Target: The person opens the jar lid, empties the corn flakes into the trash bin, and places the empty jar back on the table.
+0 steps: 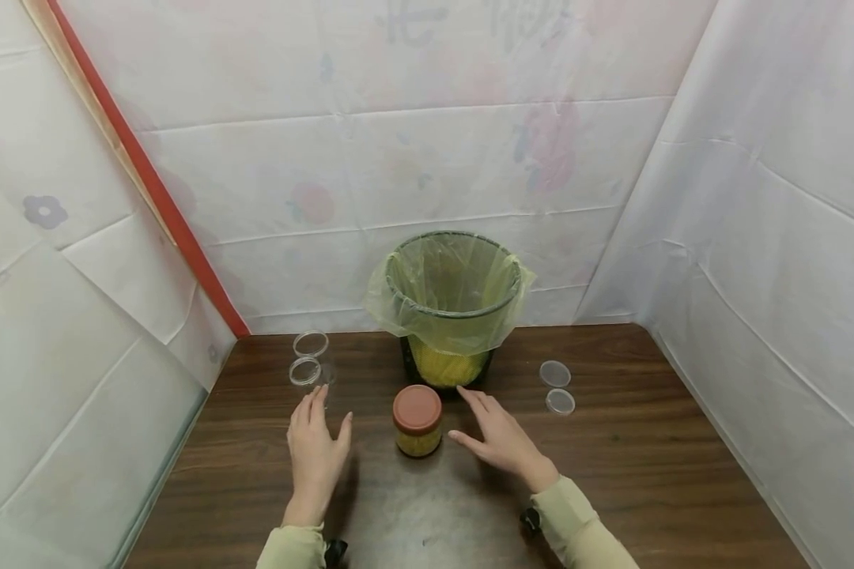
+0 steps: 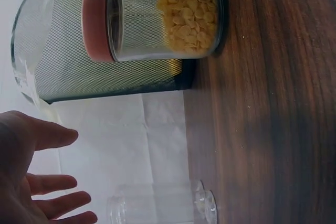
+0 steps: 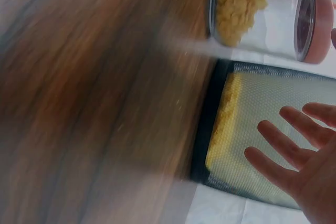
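Observation:
A glass jar (image 1: 417, 431) with a reddish-brown lid stands upright on the table between my two hands. Through its glass, yellow flakes (image 2: 191, 17) fill the lower part. My left hand (image 1: 313, 454) hovers left of the jar, fingers extended and thumb spread, touching nothing. To the right of the jar is my right hand (image 1: 501, 438), also spread and apart from it. Behind the jar stands a black mesh bin (image 1: 453, 308) lined with a pale yellow bag; yellow contents show at its bottom.
Two clear containers (image 1: 305, 371) stand at the left, just beyond my left hand. Two round clear lids (image 1: 560, 401) lie on the right side of the wooden table (image 1: 648, 474). White patterned sheets (image 1: 313, 158) hang behind and at both sides.

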The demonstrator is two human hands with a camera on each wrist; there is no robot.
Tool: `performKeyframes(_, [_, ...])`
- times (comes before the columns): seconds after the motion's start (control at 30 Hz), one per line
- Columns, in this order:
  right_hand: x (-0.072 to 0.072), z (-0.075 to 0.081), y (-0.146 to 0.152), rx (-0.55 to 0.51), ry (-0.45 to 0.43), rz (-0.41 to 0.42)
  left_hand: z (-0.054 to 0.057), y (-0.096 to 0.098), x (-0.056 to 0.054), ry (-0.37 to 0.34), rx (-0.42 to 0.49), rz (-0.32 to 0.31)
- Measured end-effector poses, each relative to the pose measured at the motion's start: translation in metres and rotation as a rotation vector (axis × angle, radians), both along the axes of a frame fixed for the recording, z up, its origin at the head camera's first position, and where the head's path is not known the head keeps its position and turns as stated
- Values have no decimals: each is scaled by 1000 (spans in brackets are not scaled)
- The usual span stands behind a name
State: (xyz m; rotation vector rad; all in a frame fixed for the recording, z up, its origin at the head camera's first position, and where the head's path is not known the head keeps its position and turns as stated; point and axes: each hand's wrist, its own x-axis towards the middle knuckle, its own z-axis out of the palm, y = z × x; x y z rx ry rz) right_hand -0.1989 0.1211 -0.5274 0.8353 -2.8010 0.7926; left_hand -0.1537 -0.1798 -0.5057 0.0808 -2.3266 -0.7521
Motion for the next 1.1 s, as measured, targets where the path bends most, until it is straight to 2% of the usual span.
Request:
performKeyframes(0.33, [-3, 6, -32, -9, -23, 62, -9, 5, 7, -95, 13, -54])
performKeyframes(0.7, [-8, 5, -54, -60, 31, 108, -14, 11, 12, -111, 5, -86])
performKeyframes(0.9, [-11, 1, -60, -101, 13, 108, -15, 13, 15, -123, -3, -98])
performKeyframes(1.1, [-13, 4, -62, -135, -14, 87, -15, 14, 14, -100, -24, -114])
